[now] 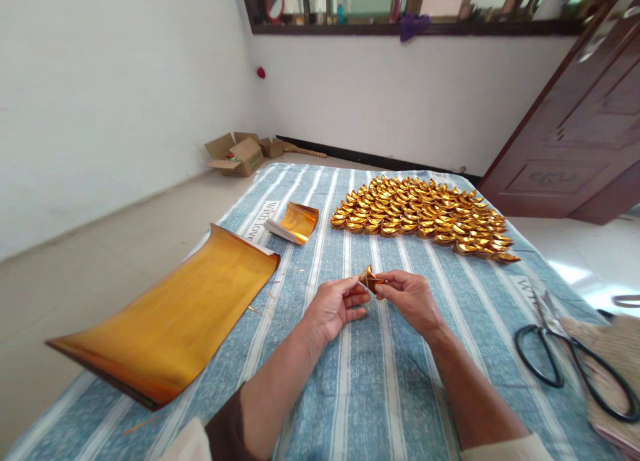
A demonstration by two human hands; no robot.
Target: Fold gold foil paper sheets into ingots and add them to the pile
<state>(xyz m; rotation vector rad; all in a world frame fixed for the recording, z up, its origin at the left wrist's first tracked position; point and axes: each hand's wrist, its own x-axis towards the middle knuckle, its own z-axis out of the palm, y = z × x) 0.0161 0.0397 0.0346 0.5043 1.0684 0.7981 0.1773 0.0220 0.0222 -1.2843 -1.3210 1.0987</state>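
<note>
1. Two hands meeting mid-air over the striped cloth, left hand and right hand, equally near the folded gold paper piece.
2. Pinched between both sets of fingertips, held just above the cloth; long axis roughly left to right, one pointed end up toward the left.
3. Fingers of both closed lightly on the piece, remaining fingers curled.
4. Beyond, well apart: rows of finished gold ingots.
5. Left: large gold foil sheet; right: scissors.
</note>
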